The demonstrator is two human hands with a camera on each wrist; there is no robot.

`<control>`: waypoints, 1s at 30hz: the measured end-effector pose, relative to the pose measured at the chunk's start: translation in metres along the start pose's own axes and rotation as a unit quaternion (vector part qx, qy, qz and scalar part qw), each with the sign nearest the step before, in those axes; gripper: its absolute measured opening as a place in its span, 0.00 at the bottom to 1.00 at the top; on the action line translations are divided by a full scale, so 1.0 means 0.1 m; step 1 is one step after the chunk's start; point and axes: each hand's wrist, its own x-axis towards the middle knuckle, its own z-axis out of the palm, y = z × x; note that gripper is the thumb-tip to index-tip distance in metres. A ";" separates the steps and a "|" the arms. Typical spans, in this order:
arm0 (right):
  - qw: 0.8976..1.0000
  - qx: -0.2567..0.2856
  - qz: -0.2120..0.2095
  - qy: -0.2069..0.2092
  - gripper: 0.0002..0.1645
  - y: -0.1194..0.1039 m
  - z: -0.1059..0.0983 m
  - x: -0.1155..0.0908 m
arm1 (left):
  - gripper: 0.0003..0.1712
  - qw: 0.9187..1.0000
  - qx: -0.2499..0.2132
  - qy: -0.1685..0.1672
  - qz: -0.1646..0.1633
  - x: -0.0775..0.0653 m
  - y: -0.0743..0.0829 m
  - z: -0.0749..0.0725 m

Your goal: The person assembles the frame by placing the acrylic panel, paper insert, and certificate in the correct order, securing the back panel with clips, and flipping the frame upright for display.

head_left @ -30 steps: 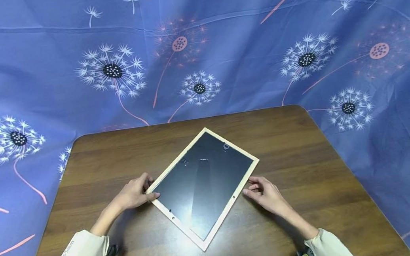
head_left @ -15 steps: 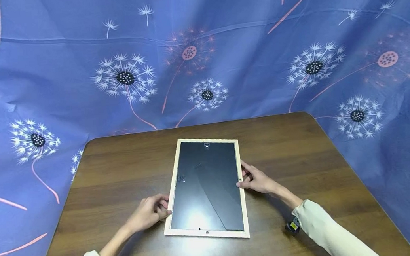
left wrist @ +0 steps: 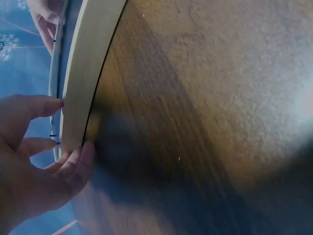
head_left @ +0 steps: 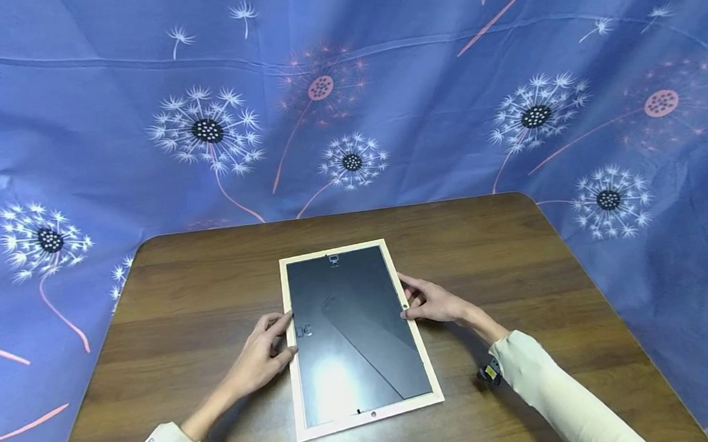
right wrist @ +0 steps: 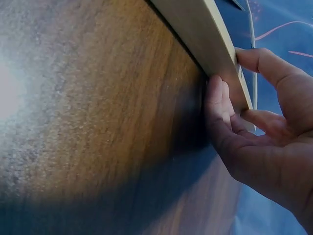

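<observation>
A picture frame (head_left: 362, 337) lies back side up, its pale wooden border around a dark backing panel (head_left: 309, 286). Small metal hangers sit at the panel's top and left edges, and a flat support leg (head_left: 369, 353) lies along it. My left hand (head_left: 257, 358) grips the left border; in the left wrist view its thumb and a finger are on top, with other fingertips low against the wooden side (left wrist: 83, 73). On the opposite border, my right hand (head_left: 436, 302) holds the frame. The right wrist view has fingertips at the lower edge of that side (right wrist: 210, 44).
The brown wooden table (head_left: 518, 271) extends on both sides of the frame. Behind it hangs a blue cloth (head_left: 420, 107) printed with dandelions. A bright light reflection falls on the backing panel's lower left.
The frame has turned from a diagonal pose to nearly upright, now leaning slightly the other way. Both hands shifted along its edges: the left onto the left border, the right onto the right border.
</observation>
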 end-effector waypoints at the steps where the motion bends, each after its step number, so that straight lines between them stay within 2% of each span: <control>1: 1.000 0.000 0.000 0.001 0.53 0.00 0.01 0.00 | 0.38 1.000 0.006 -0.003 -0.001 0.00 0.00 0.00; 8: 1.000 -0.001 -0.004 0.023 0.50 0.03 0.02 -0.01 | 0.37 1.000 -0.004 -0.006 0.003 -0.01 -0.04 0.00; 14: 1.000 -0.002 -0.019 0.018 0.51 0.05 0.02 -0.01 | 0.37 1.000 -0.011 -0.001 0.013 0.01 -0.08 -0.02; 21: 0.998 -0.034 -0.043 0.012 0.50 0.03 -0.01 0.01 | 0.36 0.999 -0.026 -0.033 0.009 0.03 -0.11 -0.07; 24: 0.998 -0.031 -0.049 0.006 0.50 0.04 -0.02 0.02 | 0.36 0.999 -0.008 -0.037 0.015 0.04 -0.14 -0.09; 28: 0.999 -0.024 -0.046 0.004 0.50 0.04 -0.02 0.03 | 0.35 0.997 0.053 -0.041 0.032 0.07 -0.14 -0.12; 30: 0.999 -0.025 -0.047 0.004 0.51 0.04 -0.02 0.02 | 0.35 0.994 0.093 -0.050 0.038 0.10 -0.13 -0.14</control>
